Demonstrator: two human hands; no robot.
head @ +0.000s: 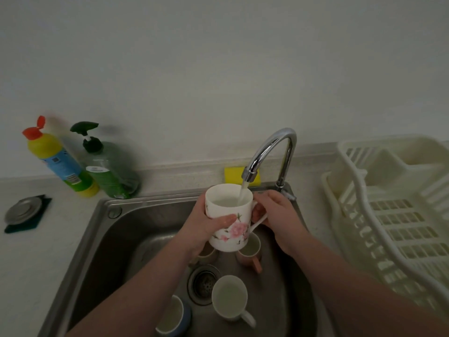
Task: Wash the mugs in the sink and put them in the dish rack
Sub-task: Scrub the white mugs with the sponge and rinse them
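The floral mug [229, 216] is held upright right under the faucet [269, 152], above the sink [102, 239], with the stream [243, 193] running straight into it. It's white, tall-ish, with pink blossoms printed on the side and a thin white handle. It's already a good way full by the look of it.

The left hand [206, 227] is wrapped around the mug's body, thumb laid across the front. The handle is gripped by the right hand [277, 212], fingers curled around it, so both hands are closed on the same mug.

What could go wrong: if the mug is kept under the tap much longer it'll probably overflow and splash. Wet glazed ceramic is likely slippery too, and a drop would land it on the mugs below: a pink mug [250, 251] directly underneath, another mug [206, 254] mostly hidden behind the left wrist, a white mug [229, 297] by the drain [202, 283], and a blue mug [173, 317]. Chips would be a real risk.

The dish rack [393, 215] is over on the right, no mugs seen in it yet. A yellow sponge [234, 175] is tucked behind the faucet, and a green soap pump bottle [107, 166] and a yellow bottle [58, 161] are at the left.
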